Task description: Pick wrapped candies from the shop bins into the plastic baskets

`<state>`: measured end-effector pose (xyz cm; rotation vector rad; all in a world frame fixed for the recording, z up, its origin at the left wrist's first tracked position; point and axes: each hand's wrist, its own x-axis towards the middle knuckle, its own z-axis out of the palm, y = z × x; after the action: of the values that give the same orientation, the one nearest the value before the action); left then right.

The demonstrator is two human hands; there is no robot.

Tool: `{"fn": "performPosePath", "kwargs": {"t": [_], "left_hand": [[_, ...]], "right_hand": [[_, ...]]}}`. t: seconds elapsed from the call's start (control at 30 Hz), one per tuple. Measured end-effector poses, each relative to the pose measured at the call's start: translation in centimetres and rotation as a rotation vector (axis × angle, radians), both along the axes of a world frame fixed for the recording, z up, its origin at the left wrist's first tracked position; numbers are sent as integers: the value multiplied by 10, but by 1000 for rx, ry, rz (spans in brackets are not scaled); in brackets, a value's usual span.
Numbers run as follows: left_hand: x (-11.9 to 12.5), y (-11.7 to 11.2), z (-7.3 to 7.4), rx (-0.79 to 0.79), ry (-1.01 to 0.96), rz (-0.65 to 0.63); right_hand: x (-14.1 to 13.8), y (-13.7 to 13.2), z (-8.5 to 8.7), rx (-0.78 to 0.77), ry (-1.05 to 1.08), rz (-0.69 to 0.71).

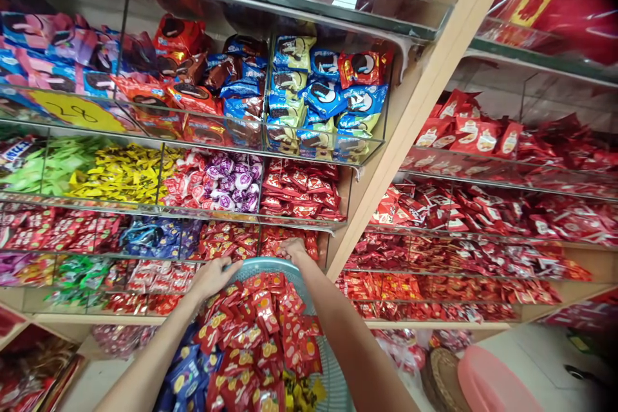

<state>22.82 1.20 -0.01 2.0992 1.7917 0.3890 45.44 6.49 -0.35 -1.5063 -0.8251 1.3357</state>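
Observation:
A round teal plastic basket (pixel 333 360) is below and in front of me, heaped with wrapped sweets. Red packets with orange fruit pictures (pixel 251 335) fill its middle, blue packets (pixel 186 376) lie at the left, and yellow ones (pixel 302 393) at the lower right. My left hand (pixel 215 275) is closed at the basket's upper left rim, its thumb lying along the edge. Past the far rim, my right hand (pixel 293 249) reaches to a shelf compartment of small red packets (pixel 275 238). Its fingers are curled, and whatever is in them is hidden.
Tiered shelves with clear dividers hold yellow sweets (pixel 128 174), purple-white sweets (pixel 234 180) and blue biscuit packs (pixel 326 95). A slanting wooden post (pixel 386 161) separates them from more red packets (pixel 483 135). A pink tub (pixel 490 380) stands on the floor at right.

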Motion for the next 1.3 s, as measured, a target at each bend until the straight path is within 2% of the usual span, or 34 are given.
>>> {"fn": "performPosePath", "kwargs": {"t": [0.1,0.17,0.27,0.4,0.5,0.6,0.8,0.97,1.1,1.3], "left_hand": [[0,0,1,-7,-19,6],[0,0,2,-13,-38,16],[0,1,1,-20,-57,30],[0,1,1,-20,-62,33],[1,0,1,-13,-51,32],[3,-1,3,-15,-32,20],[3,0,3,-36,-28,19],[3,-1,3,-25,-52,30],[4,-3,6,-34,-83,43],[3,-2,5,-33,-94,50]], "right_hand": [[3,-5,2,-56,31,35],[9,-12,6,-20,44,39],[23,-32,15,109,72,17],[43,-74,22,302,119,1],[54,-107,20,459,94,23],[59,-135,15,537,75,42],[62,-173,23,553,111,67],[65,-189,31,493,96,47],[65,-194,21,498,83,-13],[65,-203,10,467,102,-31]]}}
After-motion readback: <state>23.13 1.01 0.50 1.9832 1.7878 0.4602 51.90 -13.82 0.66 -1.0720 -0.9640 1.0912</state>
